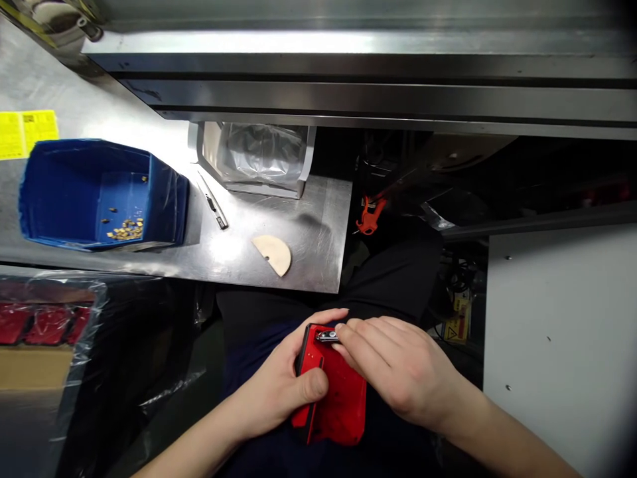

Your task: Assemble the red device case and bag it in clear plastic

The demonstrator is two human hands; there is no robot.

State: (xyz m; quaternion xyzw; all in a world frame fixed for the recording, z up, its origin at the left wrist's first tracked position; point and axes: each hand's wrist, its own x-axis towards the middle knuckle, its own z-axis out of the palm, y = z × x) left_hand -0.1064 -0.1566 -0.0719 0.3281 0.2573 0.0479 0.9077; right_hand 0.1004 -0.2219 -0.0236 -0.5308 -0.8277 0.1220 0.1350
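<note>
Over my lap, my left hand is closed round a red plastic housing with a black edge, thumb pressed on its near face. My right hand pinches a small shiny metal tool that looks like a nail clipper. Its tip meets the upper corner of the housing, beside the black edge. My right fingers cover the tool's rear end. Part of the housing's right side is hidden behind that hand.
On the metal table lie a half-round beige disc and a utility knife. A blue bin holds several small brass pieces; a grey bin holds clear plastic. Wrapped red parts sit at left. An orange tool hangs beyond the table.
</note>
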